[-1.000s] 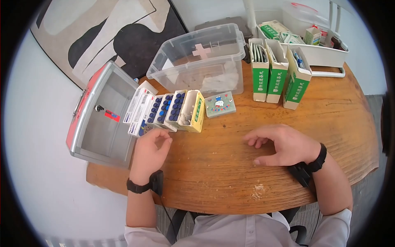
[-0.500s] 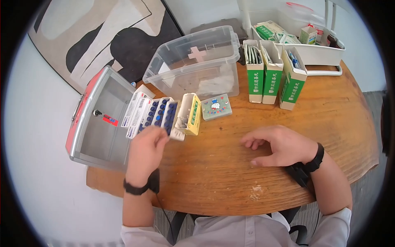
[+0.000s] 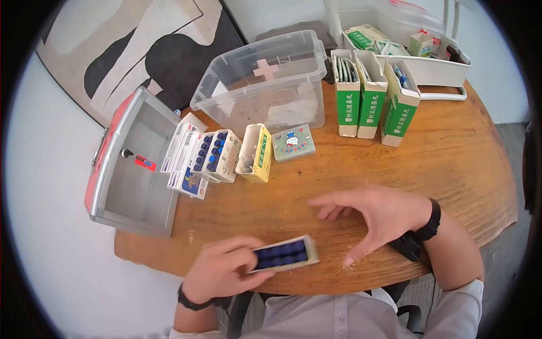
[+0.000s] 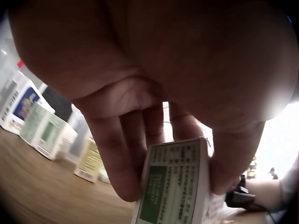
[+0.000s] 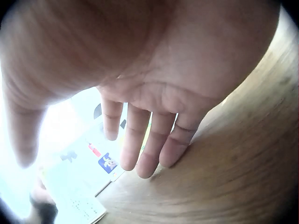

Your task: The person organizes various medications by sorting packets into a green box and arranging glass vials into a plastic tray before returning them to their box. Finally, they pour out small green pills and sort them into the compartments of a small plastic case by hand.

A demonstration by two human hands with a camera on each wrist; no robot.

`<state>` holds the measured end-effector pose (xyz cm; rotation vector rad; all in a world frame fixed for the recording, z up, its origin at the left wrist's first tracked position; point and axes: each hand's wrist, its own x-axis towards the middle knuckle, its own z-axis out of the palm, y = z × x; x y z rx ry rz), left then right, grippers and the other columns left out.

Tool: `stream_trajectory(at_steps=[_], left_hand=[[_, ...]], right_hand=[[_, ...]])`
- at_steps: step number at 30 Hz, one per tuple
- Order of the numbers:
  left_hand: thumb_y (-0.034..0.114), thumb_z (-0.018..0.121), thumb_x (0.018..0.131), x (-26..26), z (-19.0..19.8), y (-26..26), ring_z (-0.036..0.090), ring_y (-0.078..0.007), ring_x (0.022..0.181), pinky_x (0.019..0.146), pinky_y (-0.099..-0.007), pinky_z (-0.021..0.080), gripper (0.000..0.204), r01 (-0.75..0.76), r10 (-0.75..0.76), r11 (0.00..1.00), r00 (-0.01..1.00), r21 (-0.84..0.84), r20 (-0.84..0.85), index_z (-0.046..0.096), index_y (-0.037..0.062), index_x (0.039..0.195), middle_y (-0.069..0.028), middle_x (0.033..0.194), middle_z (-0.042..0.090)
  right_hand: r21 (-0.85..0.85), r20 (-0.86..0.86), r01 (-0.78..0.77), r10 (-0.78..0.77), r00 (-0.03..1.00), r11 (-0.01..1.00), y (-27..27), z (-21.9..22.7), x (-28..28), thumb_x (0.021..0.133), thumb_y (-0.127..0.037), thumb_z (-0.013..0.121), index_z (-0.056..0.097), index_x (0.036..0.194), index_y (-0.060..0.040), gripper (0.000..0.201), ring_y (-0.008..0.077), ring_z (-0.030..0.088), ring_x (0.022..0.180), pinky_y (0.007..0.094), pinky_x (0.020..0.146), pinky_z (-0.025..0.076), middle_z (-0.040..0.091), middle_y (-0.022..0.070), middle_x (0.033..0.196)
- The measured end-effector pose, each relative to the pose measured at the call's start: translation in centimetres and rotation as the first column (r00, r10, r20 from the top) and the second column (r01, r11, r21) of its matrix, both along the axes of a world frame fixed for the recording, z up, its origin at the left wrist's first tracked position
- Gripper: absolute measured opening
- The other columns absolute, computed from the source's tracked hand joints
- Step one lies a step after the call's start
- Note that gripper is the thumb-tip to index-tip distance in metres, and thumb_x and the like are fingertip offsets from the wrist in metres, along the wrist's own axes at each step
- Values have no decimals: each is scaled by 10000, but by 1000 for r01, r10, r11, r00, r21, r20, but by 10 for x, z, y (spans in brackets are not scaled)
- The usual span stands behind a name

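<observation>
Near the front edge of the table, my left hand grips a small open carton of blue-capped vials by one end, tilted so its caps face up. The left wrist view shows the thumb and fingers on opposite sides of this printed carton. To its right, my right hand is held with fingers extended and thumb apart, holding nothing. Beyond the left hand stand another carton of blue-capped vials, white boxes and an open yellow box.
A flat cartoon-printed box lies beside the yellow box. Behind are a clear plastic bin and a silver-red case. Three green-white cartons stand before a white tray of medicines at the back right.
My left hand has pulled one vial carton from the row and brought it toward the front edge, leaving a gap beside the yellow box. The right thumb has spread wider.
</observation>
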<state>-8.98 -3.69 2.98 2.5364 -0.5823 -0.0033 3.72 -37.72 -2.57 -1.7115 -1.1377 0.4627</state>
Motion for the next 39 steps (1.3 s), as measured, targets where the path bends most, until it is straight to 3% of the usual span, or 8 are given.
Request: stream_trajectory(at_steps=[2,6,7,8,10,14,28,39], left_hand=[[157,978,821,22,-1,-20,777,-265,916,765,-332,614,400,107,-108,994,993,-39,-41,587,88,778,-134,1088,799],[238,983,826,58,-21,-45,770,-334,987,892,-368,640,451,-190,46,932,907,-309,-419,654,48,1071,-142,1223,769],[269,976,837,60,-16,-54,761,-334,1025,893,-372,640,484,3,-5,986,1000,-166,-11,674,56,1149,-132,1252,754],[300,969,848,61,-13,-62,752,-334,1063,895,-376,641,525,125,-132,991,915,43,381,694,64,1227,-122,1280,739],[295,963,830,60,-19,-69,739,-312,1118,860,-378,643,555,170,-196,980,896,101,398,722,81,1282,-104,1280,731],[226,945,765,59,-35,-67,750,-285,1071,828,-371,640,529,160,-266,954,843,253,468,756,86,1239,-90,1258,738],[155,906,756,79,-18,-61,790,-290,889,769,-369,652,635,-59,-47,981,853,186,520,739,67,1362,-128,1096,805],[256,1004,749,57,-18,-82,748,-260,978,832,-356,642,618,254,-249,965,816,64,522,774,93,1299,-62,1141,782]], right_hand=[[-33,-40,-3,2,999,999,6,2,-7,882,-422,941,482,1632,-64,950,328,767,1021,422,946,618,778,182,1109],[-198,-206,232,-272,940,952,7,9,0,1004,-382,832,415,1664,-62,843,345,770,950,442,905,616,763,182,1006],[-247,-127,289,-327,937,925,6,8,4,1100,-316,725,408,1662,-59,695,213,773,918,359,819,635,749,154,1059],[-246,-136,299,-338,931,922,6,4,7,1100,-316,725,408,1662,-59,695,213,773,918,359,819,635,749,154,1059],[-199,-575,321,-376,727,926,8,-1,11,1152,-352,635,396,1646,-23,639,198,762,800,331,689,643,757,144,1076],[-191,-682,312,-355,639,931,7,8,11,1178,-437,559,263,1714,26,768,224,801,798,319,665,671,754,195,1124],[-184,-747,368,-373,550,911,0,7,17,1146,-596,548,201,1753,0,918,253,785,821,337,732,674,752,250,1065],[-161,-700,317,-335,631,935,-9,4,18,1118,-442,589,223,1761,-12,856,185,753,771,287,657,640,774,130,1121]])
